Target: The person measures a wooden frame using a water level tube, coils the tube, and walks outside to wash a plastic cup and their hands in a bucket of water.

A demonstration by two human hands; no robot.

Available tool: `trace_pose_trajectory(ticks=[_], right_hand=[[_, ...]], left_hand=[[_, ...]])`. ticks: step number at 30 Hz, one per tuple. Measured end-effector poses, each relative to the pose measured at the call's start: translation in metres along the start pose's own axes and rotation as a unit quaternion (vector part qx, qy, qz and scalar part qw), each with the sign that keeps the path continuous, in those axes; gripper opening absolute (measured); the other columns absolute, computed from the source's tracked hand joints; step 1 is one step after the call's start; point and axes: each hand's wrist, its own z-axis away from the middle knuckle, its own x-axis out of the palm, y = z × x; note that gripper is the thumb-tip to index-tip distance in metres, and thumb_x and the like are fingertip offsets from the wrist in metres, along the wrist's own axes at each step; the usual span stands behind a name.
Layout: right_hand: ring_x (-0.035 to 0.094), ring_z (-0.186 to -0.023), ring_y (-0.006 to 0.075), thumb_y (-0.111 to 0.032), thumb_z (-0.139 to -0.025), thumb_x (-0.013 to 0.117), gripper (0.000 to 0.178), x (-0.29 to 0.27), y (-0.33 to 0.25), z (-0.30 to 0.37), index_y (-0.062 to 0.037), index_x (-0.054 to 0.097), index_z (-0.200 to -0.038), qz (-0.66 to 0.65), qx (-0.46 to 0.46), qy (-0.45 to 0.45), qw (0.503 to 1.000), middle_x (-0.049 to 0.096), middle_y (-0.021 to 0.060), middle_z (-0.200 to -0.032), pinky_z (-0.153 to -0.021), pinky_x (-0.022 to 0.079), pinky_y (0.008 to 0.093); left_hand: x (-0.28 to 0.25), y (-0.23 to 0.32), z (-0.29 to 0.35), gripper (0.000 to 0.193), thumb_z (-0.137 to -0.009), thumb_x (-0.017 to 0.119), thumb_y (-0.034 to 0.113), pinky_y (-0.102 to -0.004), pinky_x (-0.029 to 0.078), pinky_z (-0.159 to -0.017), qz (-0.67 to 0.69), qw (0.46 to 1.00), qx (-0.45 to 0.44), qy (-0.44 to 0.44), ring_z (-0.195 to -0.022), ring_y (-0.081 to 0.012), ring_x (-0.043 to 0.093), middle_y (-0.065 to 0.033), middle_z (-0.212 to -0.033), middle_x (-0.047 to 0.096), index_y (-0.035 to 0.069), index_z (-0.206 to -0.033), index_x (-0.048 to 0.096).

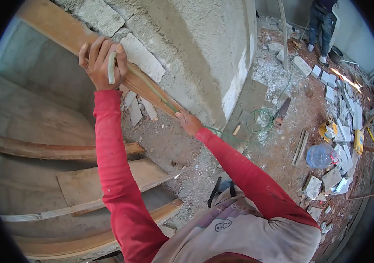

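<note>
A long wooden plank (60, 27) slants from the upper left down to the middle, against a rough plastered wall (195, 48). My left hand (101, 63) is closed over its upper part, fingers wrapped across the wood. Under that thumb a clear plastic hose (111, 70) is gripped, its free end bent over. The hose runs along the plank to my right hand (189, 122), which is closed around the plank's lower end. Beyond the right hand a green length of hose continues to the floor, where a green coil (261, 120) lies. My right palm is hidden.
Several boards (104, 184) lie at the lower left. To the right are a handsaw (282, 113), a large water bottle (320, 156), a yellow level (358, 142), and broken white blocks (352, 114). Another person (321, 26) stands at the far right beside a black bucket (336, 54).
</note>
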Motion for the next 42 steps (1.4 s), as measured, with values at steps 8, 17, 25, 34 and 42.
trace_pose_trajectory(ticks=[8, 17, 25, 34, 42], right_hand=[[0.062, -0.087, 0.0449, -0.047, -0.100, 0.041, 0.044, 0.000, -0.001, 0.000, -0.0062, 0.057, -0.107, -0.041, 0.043, -0.011, 0.998, 0.064, 0.0239, -0.091, -0.075, 0.047, 0.0505], [0.053, -0.070, 0.0109, -0.051, -0.098, 0.048, 0.054, -0.011, 0.002, -0.005, 0.0007, 0.060, -0.107, -0.135, 0.050, -0.077, 0.987, 0.053, 0.0004, -0.072, -0.067, 0.045, 0.0283], [0.051, -0.066, 0.0084, -0.050, -0.096, 0.055, 0.046, -0.016, -0.017, -0.013, -0.0051, 0.061, -0.088, -0.244, 0.049, -0.104, 0.963, 0.055, -0.0010, -0.071, -0.063, 0.043, 0.0261], [0.052, -0.063, 0.0074, -0.052, -0.088, 0.066, 0.051, -0.027, -0.058, -0.030, -0.0018, 0.066, -0.078, -0.302, 0.039, -0.040, 0.952, 0.058, 0.0004, -0.067, -0.059, 0.043, 0.0234], [0.054, -0.062, 0.0097, -0.059, -0.081, 0.070, 0.060, -0.038, -0.057, -0.035, -0.0002, 0.066, -0.074, -0.269, 0.095, -0.081, 0.955, 0.060, 0.0025, -0.067, -0.059, 0.045, 0.0240]], left_hand=[[0.002, 0.001, -0.002, 0.024, -0.092, 0.058, 0.023, -0.0350, 0.027, -0.104, 0.012, 0.999, 0.015, 0.036, -0.093, -0.0121, 0.062, 0.0044, -0.077, 0.065, 0.014, -0.070, 0.063], [0.002, 0.000, -0.001, 0.034, -0.097, 0.049, 0.031, -0.0336, 0.025, -0.105, -0.002, 1.000, 0.005, 0.019, -0.095, -0.0118, 0.061, 0.0059, -0.080, 0.065, 0.016, -0.070, 0.064], [0.004, -0.002, 0.000, 0.032, -0.097, 0.052, 0.029, -0.0337, 0.026, -0.104, -0.006, 0.999, 0.013, 0.030, -0.095, -0.0129, 0.062, 0.0051, -0.080, 0.066, 0.015, -0.072, 0.064], [0.001, -0.001, -0.001, 0.031, -0.096, 0.052, 0.029, -0.0341, 0.025, -0.104, 0.003, 1.000, 0.012, 0.008, -0.094, -0.0133, 0.062, 0.0043, -0.081, 0.067, 0.014, -0.073, 0.066], [0.004, -0.006, 0.002, 0.032, -0.096, 0.050, 0.030, -0.0334, 0.024, -0.104, 0.016, 1.000, 0.021, 0.008, -0.095, -0.0137, 0.062, 0.0049, -0.080, 0.066, 0.014, -0.072, 0.066]])
